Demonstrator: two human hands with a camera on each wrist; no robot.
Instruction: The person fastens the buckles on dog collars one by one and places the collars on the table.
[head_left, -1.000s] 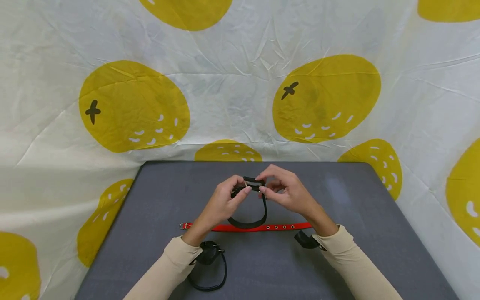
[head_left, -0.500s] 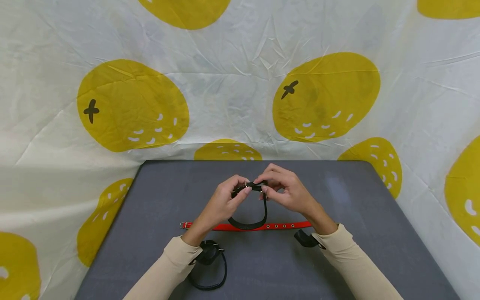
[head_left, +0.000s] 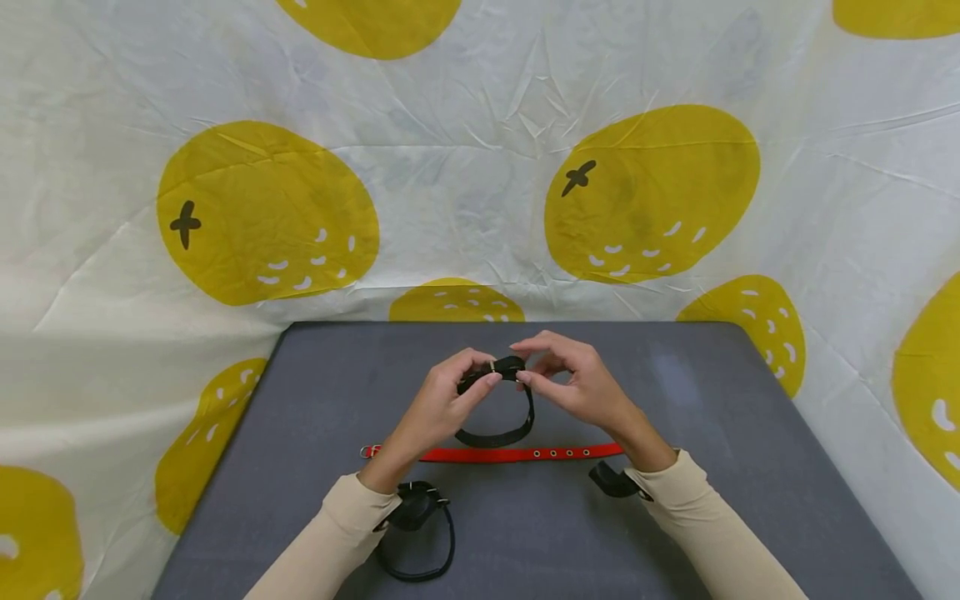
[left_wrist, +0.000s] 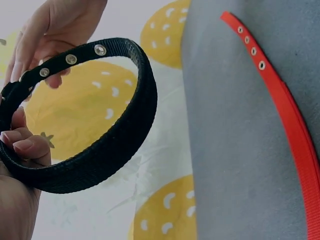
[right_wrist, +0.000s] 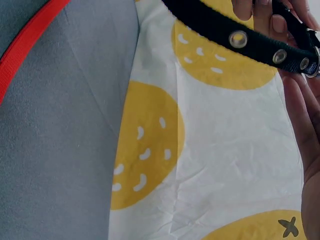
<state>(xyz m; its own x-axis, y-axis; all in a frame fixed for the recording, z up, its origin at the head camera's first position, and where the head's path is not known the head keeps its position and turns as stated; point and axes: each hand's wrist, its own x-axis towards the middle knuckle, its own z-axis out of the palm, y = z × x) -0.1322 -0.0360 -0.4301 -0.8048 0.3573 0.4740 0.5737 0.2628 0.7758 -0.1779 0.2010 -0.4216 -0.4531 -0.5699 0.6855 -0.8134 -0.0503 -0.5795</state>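
A black dog collar point(head_left: 495, 440) with metal eyelets is held up in a loop above the table. My left hand point(head_left: 438, 404) pinches it beside the buckle, thumb in front and fingers behind. At the other side of the buckle, my right hand point(head_left: 573, 379) has its thumb on the strap, while its index finger is raised off it. In the left wrist view the collar point(left_wrist: 115, 145) shows its wide padded band and a row of eyelets. The right wrist view catches only part of the eyelet strap point(right_wrist: 215, 27) near the fingers.
A red collar point(head_left: 480, 455) with eyelets lies stretched across the grey table point(head_left: 525, 533), beneath the hands. Another black looped strap point(head_left: 414, 577) lies near the left forearm. Behind the table hangs a white cloth point(head_left: 465, 208) with yellow fruit prints.
The strap end that stood up above the buckle has come down against the band. My right index finger has lifted off it, and the loop has risen slightly.
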